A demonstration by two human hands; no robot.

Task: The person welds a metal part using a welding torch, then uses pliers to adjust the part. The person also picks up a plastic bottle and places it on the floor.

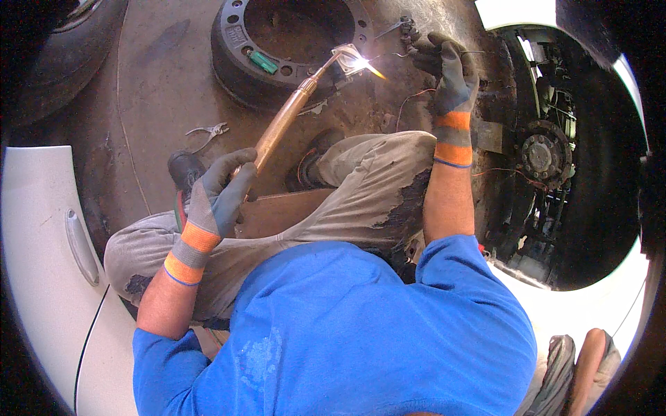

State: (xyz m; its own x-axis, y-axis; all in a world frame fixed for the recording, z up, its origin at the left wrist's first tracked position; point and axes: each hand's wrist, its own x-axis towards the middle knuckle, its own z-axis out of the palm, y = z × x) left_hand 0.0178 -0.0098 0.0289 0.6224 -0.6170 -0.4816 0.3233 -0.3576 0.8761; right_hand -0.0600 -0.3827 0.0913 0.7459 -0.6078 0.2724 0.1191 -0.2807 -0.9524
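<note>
My left hand (223, 186), gloved in grey with an orange cuff, is closed round the handle of a copper-coloured gas torch (283, 125). The torch points up and to the right, and a bright flame (366, 65) burns at its bent tip. The glare lies against a small square metal plate (343, 58) at the edge of a dark brake drum (229, 52). My right hand (454, 76), in a matching glove, is raised right of the flame with its fingers closed on a thin wire (390, 54) that reaches toward the glare. Brightness hides the wire's end.
Pliers (208, 134) lie on the stained floor (163, 83). A green object (263, 62) rests on the drum. Dark tools (404, 28) sit beyond the flame. A wheel hub (543, 154) shows inside a white wheel arch at right. A white door panel (45, 229) stands left, below a tyre (62, 69).
</note>
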